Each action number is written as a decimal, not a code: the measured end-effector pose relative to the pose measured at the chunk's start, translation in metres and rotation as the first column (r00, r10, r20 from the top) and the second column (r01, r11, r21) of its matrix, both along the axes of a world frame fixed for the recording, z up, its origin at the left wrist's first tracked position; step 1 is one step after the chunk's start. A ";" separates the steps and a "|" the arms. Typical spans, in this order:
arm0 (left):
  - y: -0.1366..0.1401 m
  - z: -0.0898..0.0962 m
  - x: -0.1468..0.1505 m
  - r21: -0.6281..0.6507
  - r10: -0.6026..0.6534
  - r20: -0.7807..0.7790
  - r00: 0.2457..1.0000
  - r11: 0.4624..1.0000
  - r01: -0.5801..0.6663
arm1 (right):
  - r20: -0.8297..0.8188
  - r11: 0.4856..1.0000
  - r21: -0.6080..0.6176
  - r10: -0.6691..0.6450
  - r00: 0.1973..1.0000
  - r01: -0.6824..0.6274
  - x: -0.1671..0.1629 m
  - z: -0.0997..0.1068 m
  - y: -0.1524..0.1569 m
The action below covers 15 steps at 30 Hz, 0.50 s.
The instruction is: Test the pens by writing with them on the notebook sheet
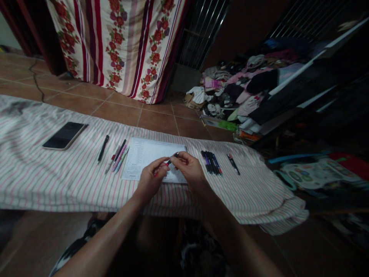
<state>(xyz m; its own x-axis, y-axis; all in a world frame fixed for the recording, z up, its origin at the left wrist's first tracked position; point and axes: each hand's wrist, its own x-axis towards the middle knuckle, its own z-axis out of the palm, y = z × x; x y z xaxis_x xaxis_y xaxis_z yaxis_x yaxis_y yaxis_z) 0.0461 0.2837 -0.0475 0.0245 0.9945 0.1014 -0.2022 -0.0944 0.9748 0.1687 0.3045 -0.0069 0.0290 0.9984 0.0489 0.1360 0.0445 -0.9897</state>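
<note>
Above a spiral notebook (157,147), both my hands are closed on one slim pen (169,162), dark with a red-pink part. My left hand (150,177) grips its lower part. The fingertips of my right hand (191,168) pinch its upper end, and they hide most of it. Left of the notebook lie several pens (118,157) in a loose group, with a single black pen (103,150) farther left. Close to my right hand several dark pens (211,163) lie side by side. One more black pen (233,164) rests apart on the right.
A striped cloth (72,177) covers the low surface under these things. A smartphone (65,135) lies at its left. Beyond are a tiled floor (121,109), a floral curtain (115,42) and a heap of clothes (239,84). Dark furniture (323,96) stands at the right.
</note>
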 end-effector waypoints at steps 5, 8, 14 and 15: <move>0.000 0.002 0.001 -0.037 0.003 0.035 0.999 0.999 -0.002 | -0.001 1.000 0.011 -0.018 1.000 0.018 -0.001 0.000 0.000; 0.000 0.001 0.001 -0.071 0.006 0.074 0.997 0.998 0.000 | -0.006 1.000 0.006 -0.016 1.000 0.016 0.000 0.000 -0.001; -0.001 0.002 0.000 -0.104 0.003 0.153 0.988 0.994 0.013 | -0.014 1.000 0.015 0.007 1.000 -0.007 0.006 -0.005 -0.003; -0.001 0.002 -0.001 -0.106 0.001 0.155 0.988 0.994 0.016 | -0.013 1.000 0.023 0.013 1.000 -0.013 0.007 -0.006 -0.003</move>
